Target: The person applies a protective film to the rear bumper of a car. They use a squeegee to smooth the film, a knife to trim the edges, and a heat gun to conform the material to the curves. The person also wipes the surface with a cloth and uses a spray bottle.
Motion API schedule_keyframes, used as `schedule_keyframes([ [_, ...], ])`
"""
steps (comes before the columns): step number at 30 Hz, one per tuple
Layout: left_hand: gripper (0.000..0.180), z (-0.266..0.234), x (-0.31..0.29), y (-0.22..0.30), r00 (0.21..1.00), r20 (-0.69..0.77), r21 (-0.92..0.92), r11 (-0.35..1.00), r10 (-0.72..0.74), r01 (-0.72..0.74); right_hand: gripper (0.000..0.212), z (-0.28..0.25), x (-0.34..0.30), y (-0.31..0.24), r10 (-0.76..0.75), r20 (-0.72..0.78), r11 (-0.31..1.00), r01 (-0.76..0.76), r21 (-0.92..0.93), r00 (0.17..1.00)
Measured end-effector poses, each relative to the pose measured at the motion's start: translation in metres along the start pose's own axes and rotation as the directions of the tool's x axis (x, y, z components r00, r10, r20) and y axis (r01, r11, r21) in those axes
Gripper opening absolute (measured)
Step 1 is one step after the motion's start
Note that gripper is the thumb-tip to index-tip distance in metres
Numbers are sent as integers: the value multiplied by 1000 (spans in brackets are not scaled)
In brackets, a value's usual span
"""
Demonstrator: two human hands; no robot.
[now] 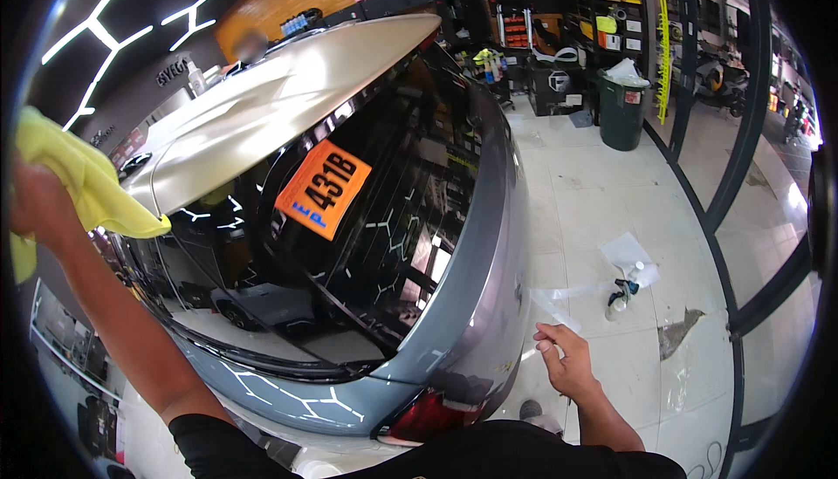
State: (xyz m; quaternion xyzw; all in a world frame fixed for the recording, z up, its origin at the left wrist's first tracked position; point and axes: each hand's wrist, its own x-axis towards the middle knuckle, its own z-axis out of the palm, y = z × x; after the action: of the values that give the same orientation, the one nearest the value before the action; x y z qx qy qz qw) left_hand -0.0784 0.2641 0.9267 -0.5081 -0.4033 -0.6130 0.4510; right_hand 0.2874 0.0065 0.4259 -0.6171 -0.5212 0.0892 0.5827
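My left hand is raised at the far left, closed on a yellow cloth that drapes beside the car's rear. Part of that hand is cut off by the dark rim of the picture. My right hand hangs low at the car's right side, over the floor; its fingers are loosely bent, the thumb stands a little apart, and nothing shows in it. Between my arms is the rear of a grey-blue car. Its dark, glossy rear window bears an orange sticker, below a shiny champagne-coloured spoiler.
A spray bottle stands on the pale tiled floor beside a whitish sheet. One tile has a broken patch. Farther back are a dark green bin and loaded shelves. Dark-framed glass panels line the right.
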Motion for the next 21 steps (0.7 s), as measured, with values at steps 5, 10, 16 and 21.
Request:
schedule_keyframes([
  [5,47,53,53,75,987,-106,180,978,124,-104,23,-24,65,47,-9,-11,999,9,31,1000],
  [10,50,173,93,170,918,-269,259,940,291,-222,26,-26,86,90,15,103,1000,-18,24,995],
  [16,38,271,53,227,953,-249,-229,946,173,-231,26,-27,72,143,192,64,977,-197,77,979],
  [21,67,272,-53,240,135,991,59,902,-1,-429,25,-38,83,165,215,37,977,-215,-5,976],
])
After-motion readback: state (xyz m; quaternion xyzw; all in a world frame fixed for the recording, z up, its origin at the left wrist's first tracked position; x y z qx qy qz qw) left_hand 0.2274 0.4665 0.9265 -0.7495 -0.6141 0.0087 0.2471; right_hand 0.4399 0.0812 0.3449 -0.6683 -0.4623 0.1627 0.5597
